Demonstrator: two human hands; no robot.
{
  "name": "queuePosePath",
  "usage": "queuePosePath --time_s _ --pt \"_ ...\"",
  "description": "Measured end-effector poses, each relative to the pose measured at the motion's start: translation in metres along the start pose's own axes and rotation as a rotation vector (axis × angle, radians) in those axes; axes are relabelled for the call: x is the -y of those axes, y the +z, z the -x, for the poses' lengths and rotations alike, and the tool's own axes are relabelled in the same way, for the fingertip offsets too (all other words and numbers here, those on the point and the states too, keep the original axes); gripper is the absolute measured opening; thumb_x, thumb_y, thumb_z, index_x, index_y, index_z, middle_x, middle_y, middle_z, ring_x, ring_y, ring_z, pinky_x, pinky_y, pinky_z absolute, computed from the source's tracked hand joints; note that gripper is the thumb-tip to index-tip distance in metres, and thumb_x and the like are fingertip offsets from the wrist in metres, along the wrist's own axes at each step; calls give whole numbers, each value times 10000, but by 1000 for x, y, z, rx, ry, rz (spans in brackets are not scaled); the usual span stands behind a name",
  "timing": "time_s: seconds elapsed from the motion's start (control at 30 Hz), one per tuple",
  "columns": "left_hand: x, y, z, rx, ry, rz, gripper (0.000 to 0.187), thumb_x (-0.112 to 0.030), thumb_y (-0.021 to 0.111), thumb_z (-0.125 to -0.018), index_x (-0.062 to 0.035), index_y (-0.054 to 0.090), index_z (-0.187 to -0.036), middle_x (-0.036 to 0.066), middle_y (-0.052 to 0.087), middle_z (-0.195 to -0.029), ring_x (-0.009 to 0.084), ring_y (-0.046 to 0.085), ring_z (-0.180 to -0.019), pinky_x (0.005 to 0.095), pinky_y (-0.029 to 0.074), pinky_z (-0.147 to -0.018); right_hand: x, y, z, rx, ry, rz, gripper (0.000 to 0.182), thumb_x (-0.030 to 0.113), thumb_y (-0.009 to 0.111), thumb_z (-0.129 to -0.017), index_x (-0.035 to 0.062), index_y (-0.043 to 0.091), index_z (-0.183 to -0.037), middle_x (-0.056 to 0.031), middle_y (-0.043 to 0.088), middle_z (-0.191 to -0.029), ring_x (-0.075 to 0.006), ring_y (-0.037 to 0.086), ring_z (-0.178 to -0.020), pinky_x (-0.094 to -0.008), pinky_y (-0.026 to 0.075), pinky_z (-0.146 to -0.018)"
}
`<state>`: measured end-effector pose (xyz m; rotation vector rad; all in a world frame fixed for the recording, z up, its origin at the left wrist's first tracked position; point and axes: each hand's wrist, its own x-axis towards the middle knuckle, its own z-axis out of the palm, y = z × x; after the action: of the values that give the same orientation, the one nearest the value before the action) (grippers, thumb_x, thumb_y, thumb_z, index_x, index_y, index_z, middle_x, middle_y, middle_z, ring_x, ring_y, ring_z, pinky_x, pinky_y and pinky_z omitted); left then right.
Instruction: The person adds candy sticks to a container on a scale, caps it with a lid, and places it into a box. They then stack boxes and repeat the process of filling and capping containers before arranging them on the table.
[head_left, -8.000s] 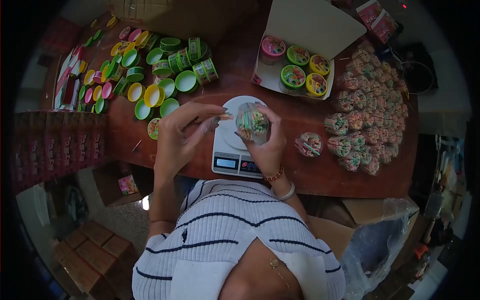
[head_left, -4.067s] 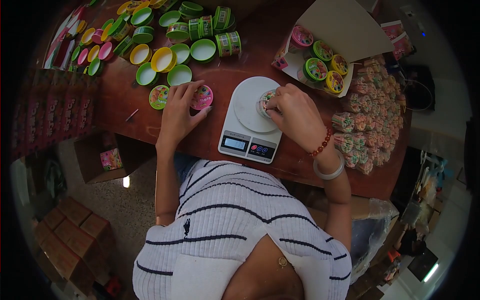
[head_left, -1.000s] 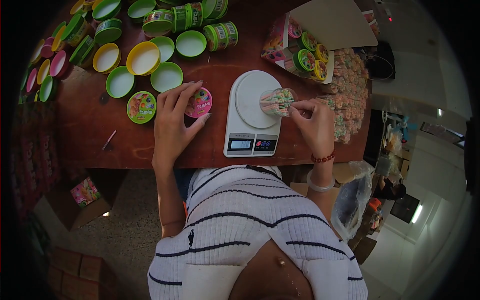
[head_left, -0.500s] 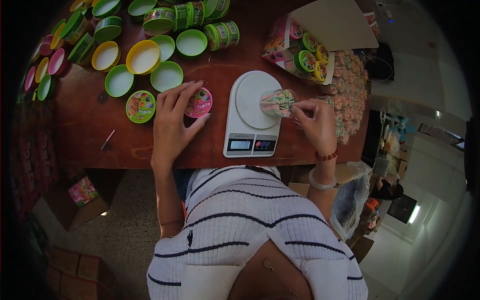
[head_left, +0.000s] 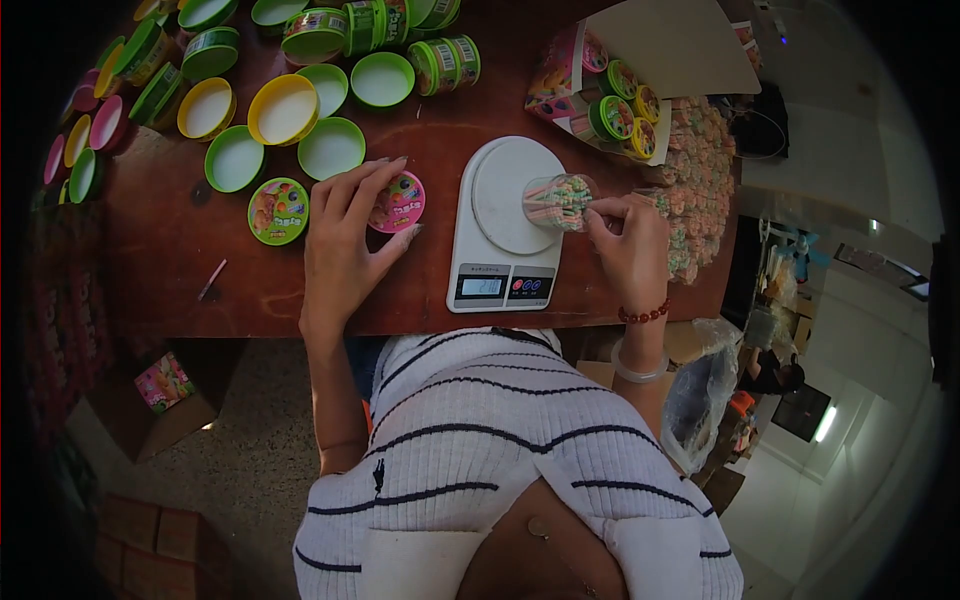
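On the white digital scale (head_left: 468,245) stands a clear cup (head_left: 533,203) packed with thin pastel candy sticks (head_left: 562,205). My right hand (head_left: 635,250) pinches at the cup's right rim, thumb and forefinger together. The fingertips partly overlap the cup, so their exact hold is hard to see. Left of the scale, my left hand (head_left: 345,235) curls around a round pink tub (head_left: 405,203) with a printed lid, fingers over its far side and thumb near its lower right. Just left of that hand lies a green tub (head_left: 279,212) with a printed lid.
Green and yellow tubs (head_left: 283,110) crowd the back left. At the back right an open carton (head_left: 550,95) holds lidded tubs, beside a pile of candy-stick bundles (head_left: 690,195). One loose pink stick (head_left: 212,279) lies at the left. Farther right is a person (head_left: 775,375).
The cup has shifted slightly on the scale, and my right hand has moved a little with it. My left hand stays around the pink tub. The view has shifted slightly.
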<state>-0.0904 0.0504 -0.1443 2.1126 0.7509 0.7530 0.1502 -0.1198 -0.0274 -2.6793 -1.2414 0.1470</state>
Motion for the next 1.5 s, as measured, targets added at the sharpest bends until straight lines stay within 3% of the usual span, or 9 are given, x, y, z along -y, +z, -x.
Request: queuePosePath --time_s 0.13,0.43,0.83,0.93,1.0,1.1,1.2,1.33,1.5 --pt "1 1 1 -4 1 1 721 -105 865 -711 -178 636 -1390 43 631 -1344 312 537 -1207 429 479 -1042 7 -2 1 -6 51 -2 117 71 733 -816 -18 774 -879 -195 707 -803 -320 705 -689 -400 537 -656" --pt "0 0 -2 16 21 -25 709 -97 870 -712 -148 645 -1383 66 631 -1343 305 539 -1219 422 459 -1056 -39 -92 29 -54 133 -102 149 81 751 -921 -25 790 -1018 -38 700 -806 -49 576 -691 -230 446 -616" --pt "-5 0 -2 10 21 -79 703 -104 877 -707 -130 650 -1372 78 650 -1311 308 562 -1192 426 473 -1029 -111 -19 54 -63 264 -218 174 98 784 -887 -1 787 -1031 -71 731 -859 -98 573 -630 -276 503 -639" --pt "-14 -5 -4 -42 36 22 689 -141 852 -739 -83 633 -1389 113 643 -1335 313 583 -1208 407 458 -1058 -80 -18 49 -171 332 -159 332 93 821 -859 31 754 -1179 -88 732 -1038 -118 627 -723 -279 530 -709" --pt "-29 0 -14 -38 36 131 680 -164 855 -743 -74 635 -1380 117 653 -1303 315 587 -1183 405 469 -1038 -68 1 43 -161 88 -455 634 122 881 -804 51 631 -1382 -130 673 -1281 -186 687 -982 -303 558 -811" --pt "-51 14 -35 -5 93 209 673 -189 836 -769 -44 618 -1388 141 655 -1273 327 590 -1136 414 487 -999 -43 27 33 -53 61 -497 1021 168 950 -704 53 389 -1549 -196 499 -1539 -321 505 -1406 -432 494 -1088" --pt "-70 29 -54 74 196 178 682 -212 822 -792 -38 595 -1411 154 647 -1273 336 588 -1110 421 488 -985 -39 65 21 -283 -119 -585 961 147 942 -699 44 415 -1495 -226 477 -1550 -341 455 -1459 -471 419 -1171" --pt "-106 64 -70 222 287 162 656 -274 805 -816 -101 605 -1416 147 618 -1239 358 571 -1131 437 483 -993 -39 85 11 -229 -151 -688 748 99 901 -709 33 526 -1353 -267 490 -1524 -445 506 -1404 -488 431 -1153" --pt "-116 75 -77 198 295 330 631 -311 802 -767 -79 612 -1322 164 599 -1160 338 612 -1066 429 511 -963 -45 61 18 -193 -267 -1075 761 123 903 -682 31 553 -1351 -196 584 -1314 -362 617 -1214 -429 490 -1065"
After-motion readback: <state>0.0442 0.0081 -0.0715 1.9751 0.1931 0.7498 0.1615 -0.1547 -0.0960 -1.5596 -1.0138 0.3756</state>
